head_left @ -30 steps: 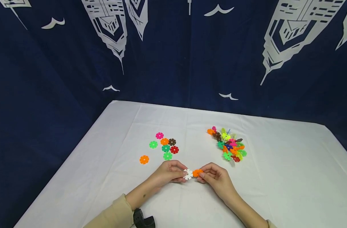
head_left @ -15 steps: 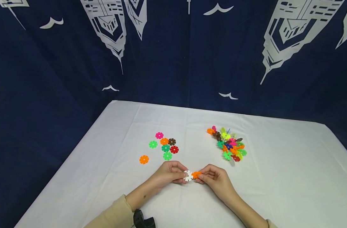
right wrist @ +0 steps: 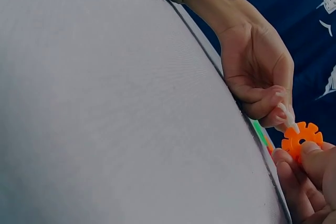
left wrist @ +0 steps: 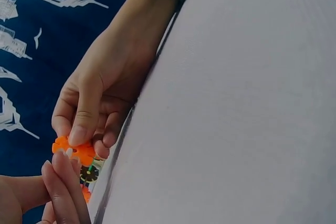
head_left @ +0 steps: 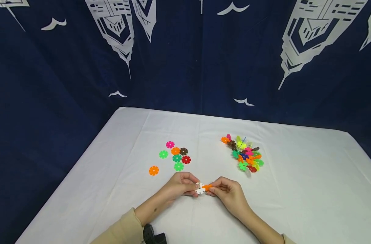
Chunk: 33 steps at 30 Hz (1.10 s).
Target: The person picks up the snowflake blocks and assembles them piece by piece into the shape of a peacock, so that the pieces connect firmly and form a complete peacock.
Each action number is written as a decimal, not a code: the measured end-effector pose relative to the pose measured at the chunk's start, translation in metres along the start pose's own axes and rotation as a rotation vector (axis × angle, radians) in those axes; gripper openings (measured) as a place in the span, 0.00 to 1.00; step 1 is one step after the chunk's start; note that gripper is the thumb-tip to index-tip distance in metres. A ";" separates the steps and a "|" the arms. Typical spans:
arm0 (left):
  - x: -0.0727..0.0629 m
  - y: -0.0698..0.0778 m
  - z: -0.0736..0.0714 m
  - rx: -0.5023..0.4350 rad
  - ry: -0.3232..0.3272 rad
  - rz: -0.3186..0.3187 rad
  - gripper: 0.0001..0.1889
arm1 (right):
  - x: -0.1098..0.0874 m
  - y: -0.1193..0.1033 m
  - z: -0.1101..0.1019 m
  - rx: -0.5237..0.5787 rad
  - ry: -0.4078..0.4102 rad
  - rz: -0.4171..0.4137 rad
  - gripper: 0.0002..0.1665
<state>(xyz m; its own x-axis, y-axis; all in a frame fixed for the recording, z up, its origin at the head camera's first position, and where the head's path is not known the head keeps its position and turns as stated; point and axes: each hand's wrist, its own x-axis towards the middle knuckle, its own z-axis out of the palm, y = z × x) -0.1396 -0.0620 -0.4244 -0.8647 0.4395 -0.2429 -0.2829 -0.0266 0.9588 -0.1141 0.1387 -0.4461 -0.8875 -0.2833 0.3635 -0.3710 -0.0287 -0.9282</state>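
Note:
Near the front middle of the table, my left hand (head_left: 183,184) pinches a white notched snowflake disc (head_left: 199,189) between thumb and fingers. Facing it from the right, my right hand (head_left: 229,195) pinches an orange snowflake disc (head_left: 207,187) by its outer edge. The two discs meet edge to edge, the orange one turned across the white one at their notches. In the right wrist view the orange disc (right wrist: 313,132) shows its face and centre hole, with the white one seen edge-on. Fingers hide most of the white disc in the left wrist view.
Loose discs lie flat beyond my left hand, among them a pink (head_left: 170,144), a brown (head_left: 183,151), a red (head_left: 186,159) and a separate orange disc (head_left: 153,170). A multicoloured heap of joined discs (head_left: 246,156) sits back right on the white-covered table (head_left: 310,186).
My right hand has shifted slightly left, bringing the orange disc further onto the white disc's edge. The orange disc has also tilted. My left hand has stayed nearly still.

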 end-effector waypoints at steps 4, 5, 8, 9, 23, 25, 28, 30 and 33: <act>0.001 -0.001 -0.001 0.006 0.005 -0.003 0.07 | 0.001 0.000 0.000 0.028 0.007 0.030 0.03; 0.001 -0.001 -0.002 0.008 0.004 -0.005 0.07 | 0.001 0.000 0.000 0.035 0.008 0.039 0.03; 0.001 -0.002 -0.003 0.013 -0.002 -0.007 0.08 | 0.000 -0.001 -0.001 0.055 0.020 0.066 0.04; 0.001 -0.002 -0.003 0.014 -0.007 -0.006 0.09 | 0.001 -0.002 -0.001 0.057 0.031 0.078 0.05; 0.001 0.002 -0.008 0.044 -0.043 0.032 0.11 | 0.002 -0.007 -0.003 0.063 0.107 0.173 0.10; 0.002 0.005 -0.015 0.078 -0.040 0.059 0.11 | 0.002 -0.007 -0.004 0.082 0.113 0.172 0.10; 0.004 0.014 -0.033 0.154 0.000 0.116 0.13 | 0.002 -0.007 -0.005 0.096 0.121 0.177 0.10; 0.005 0.020 -0.052 0.237 0.050 0.173 0.14 | 0.002 -0.007 -0.004 0.097 0.133 0.196 0.09; 0.002 0.032 -0.084 0.498 0.150 0.256 0.15 | 0.002 -0.008 -0.004 0.097 0.149 0.231 0.09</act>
<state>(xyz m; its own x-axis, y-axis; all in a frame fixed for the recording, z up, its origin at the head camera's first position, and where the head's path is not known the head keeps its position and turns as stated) -0.1850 -0.1373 -0.4062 -0.9396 0.3417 0.0225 0.1410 0.3264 0.9347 -0.1140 0.1424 -0.4377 -0.9784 -0.1493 0.1430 -0.1333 -0.0732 -0.9884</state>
